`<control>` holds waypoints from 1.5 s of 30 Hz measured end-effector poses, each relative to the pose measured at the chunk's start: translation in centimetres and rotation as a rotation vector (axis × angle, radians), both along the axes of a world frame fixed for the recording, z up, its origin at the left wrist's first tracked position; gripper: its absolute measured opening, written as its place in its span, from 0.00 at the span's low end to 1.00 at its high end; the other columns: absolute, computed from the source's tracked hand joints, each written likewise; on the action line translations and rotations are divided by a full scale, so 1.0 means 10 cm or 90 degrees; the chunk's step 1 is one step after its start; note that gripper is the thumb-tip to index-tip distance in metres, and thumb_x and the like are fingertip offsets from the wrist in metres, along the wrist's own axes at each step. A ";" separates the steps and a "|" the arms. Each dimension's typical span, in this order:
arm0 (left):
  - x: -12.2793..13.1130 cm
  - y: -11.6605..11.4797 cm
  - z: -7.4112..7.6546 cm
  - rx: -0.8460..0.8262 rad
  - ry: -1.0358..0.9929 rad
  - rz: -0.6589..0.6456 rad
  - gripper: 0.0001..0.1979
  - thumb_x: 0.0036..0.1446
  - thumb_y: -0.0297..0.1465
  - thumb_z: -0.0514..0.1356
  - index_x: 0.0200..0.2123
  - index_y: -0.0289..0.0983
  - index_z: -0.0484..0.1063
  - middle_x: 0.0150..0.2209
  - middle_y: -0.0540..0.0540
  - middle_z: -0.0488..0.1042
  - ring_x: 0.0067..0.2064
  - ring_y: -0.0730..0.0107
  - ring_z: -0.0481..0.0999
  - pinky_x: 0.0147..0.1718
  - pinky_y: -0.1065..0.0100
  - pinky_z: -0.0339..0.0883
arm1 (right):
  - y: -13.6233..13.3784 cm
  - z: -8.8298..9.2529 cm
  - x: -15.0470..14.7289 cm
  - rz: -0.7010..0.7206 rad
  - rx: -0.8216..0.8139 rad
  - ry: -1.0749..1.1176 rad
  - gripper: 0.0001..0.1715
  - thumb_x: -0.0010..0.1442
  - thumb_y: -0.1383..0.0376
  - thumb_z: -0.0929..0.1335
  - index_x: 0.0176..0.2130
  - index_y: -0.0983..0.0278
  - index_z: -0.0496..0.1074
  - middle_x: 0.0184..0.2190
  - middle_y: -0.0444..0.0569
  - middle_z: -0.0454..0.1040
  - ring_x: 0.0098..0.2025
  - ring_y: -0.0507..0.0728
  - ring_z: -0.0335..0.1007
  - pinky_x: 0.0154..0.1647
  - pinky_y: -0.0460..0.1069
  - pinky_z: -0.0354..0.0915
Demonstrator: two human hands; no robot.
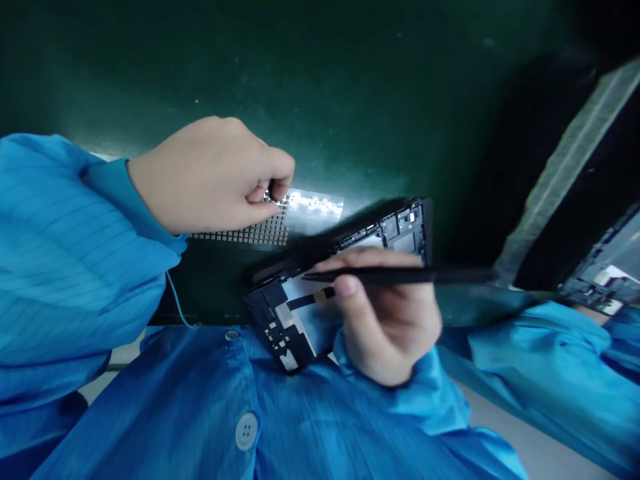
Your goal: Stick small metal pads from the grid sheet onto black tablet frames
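My left hand (213,177) pinches the upper corner of a perforated grid sheet (265,230), which has a shiny, glare-lit patch beside my fingers. My right hand (385,313) grips a long black spudger or stylus (400,275). Its pointed tip rests over a black phone mid-frame (285,320), which lies tilted on the green mat with its inner plates and cut-outs showing. My fingers hide the middle of that frame. The exact contact point of the spudger tip cannot be made out.
A green mat (250,73) fills the upper view. A second phone frame (605,273) sits at the right edge beside a grey strip (565,173). My blue smock sleeves and buttoned front (245,427) fill the bottom, with a thin blue cord (175,300) near my left cuff.
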State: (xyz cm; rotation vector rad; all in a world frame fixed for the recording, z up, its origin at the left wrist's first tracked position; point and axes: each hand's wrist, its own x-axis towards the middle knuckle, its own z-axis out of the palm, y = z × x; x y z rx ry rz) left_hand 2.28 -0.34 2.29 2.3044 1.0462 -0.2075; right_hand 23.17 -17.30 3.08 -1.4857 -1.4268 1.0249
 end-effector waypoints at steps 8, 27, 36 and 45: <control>-0.03 0.02 -0.01 0.034 -0.033 -0.033 0.37 0.74 0.49 0.44 0.44 0.26 0.83 0.30 0.55 0.76 0.55 0.51 0.89 0.59 0.36 0.75 | -0.16 -0.21 -0.21 -0.002 0.105 0.029 0.17 0.73 0.75 0.71 0.55 0.56 0.76 0.44 0.51 0.86 0.46 0.61 0.85 0.48 0.60 0.83; -0.09 0.01 0.02 0.033 -0.016 -0.071 0.15 0.69 0.37 0.59 0.47 0.43 0.87 0.36 0.51 0.83 0.44 0.61 0.82 0.57 0.58 0.74 | 0.64 -0.13 0.17 0.212 0.097 -0.198 0.09 0.75 0.67 0.75 0.54 0.57 0.81 0.52 0.48 0.90 0.53 0.61 0.90 0.57 0.57 0.87; -0.08 0.00 0.00 0.042 -0.001 -0.068 0.21 0.71 0.41 0.53 0.48 0.44 0.86 0.39 0.50 0.84 0.49 0.58 0.84 0.61 0.56 0.74 | 0.56 -0.05 0.15 0.178 0.080 -0.108 0.08 0.75 0.68 0.75 0.51 0.55 0.81 0.48 0.47 0.89 0.49 0.61 0.90 0.53 0.58 0.87; -0.11 0.00 -0.01 0.074 -0.039 -0.072 0.23 0.67 0.41 0.52 0.46 0.43 0.86 0.38 0.49 0.83 0.39 0.60 0.80 0.52 0.54 0.76 | -0.13 -0.27 -0.07 -0.053 0.199 -0.022 0.12 0.73 0.71 0.72 0.54 0.58 0.78 0.41 0.49 0.87 0.44 0.59 0.87 0.45 0.58 0.85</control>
